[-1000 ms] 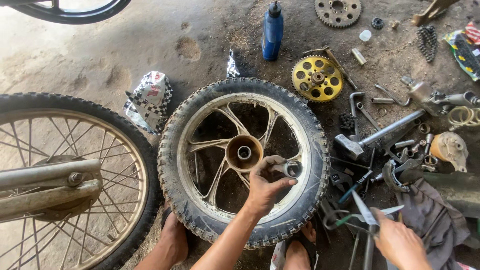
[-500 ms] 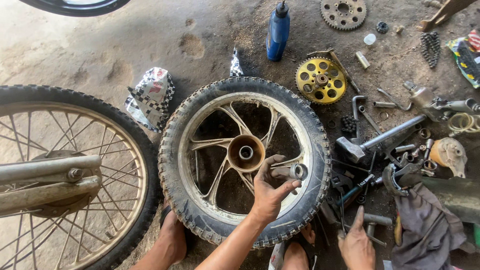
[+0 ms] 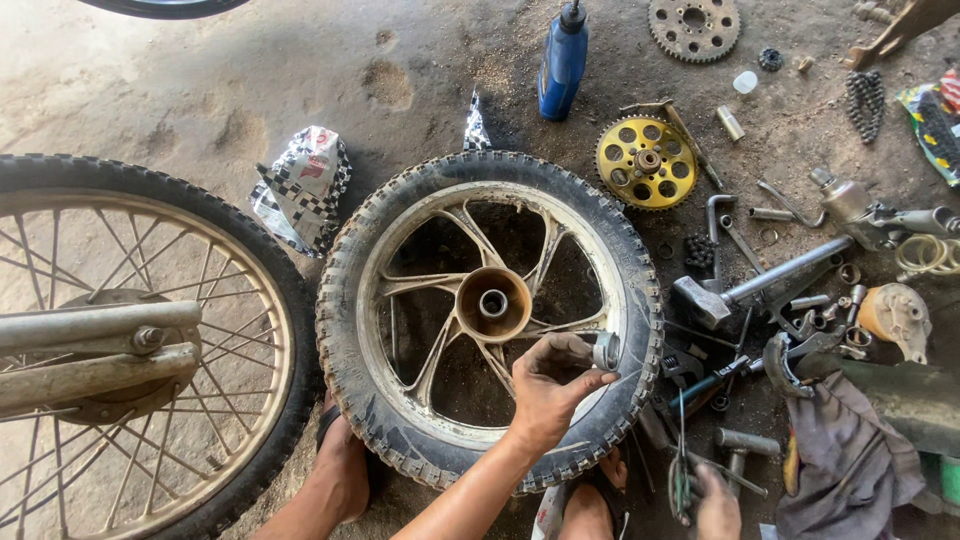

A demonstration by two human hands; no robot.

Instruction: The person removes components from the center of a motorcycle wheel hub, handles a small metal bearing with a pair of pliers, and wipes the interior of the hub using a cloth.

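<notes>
A cast motorcycle wheel (image 3: 640,300) with a knobby tyre lies flat on the dirt floor, its hub (image 3: 492,303) facing up. My left hand (image 3: 548,385) hovers over the near right part of the rim and holds a small round metal bearing (image 3: 606,350) in its fingertips. My right hand (image 3: 716,503) is low at the bottom right and partly cut off by the frame. It rests among the tools next to a pair of pliers (image 3: 682,470) and a short metal rod (image 3: 742,440). Its grip is hidden.
A spoked wheel (image 3: 200,300) with a fork leg stands at the left. My feet (image 3: 345,468) press against the tyre's near edge. A hammer (image 3: 760,285), yellow sprocket (image 3: 646,162), steel sprocket (image 3: 694,24), blue bottle (image 3: 563,60), rag (image 3: 850,470) and several small parts lie on the right.
My right hand has dropped the long pliers and slid down and left towards the frame's bottom edge. My left hand stays over the rim with the bearing, turned a little.
</notes>
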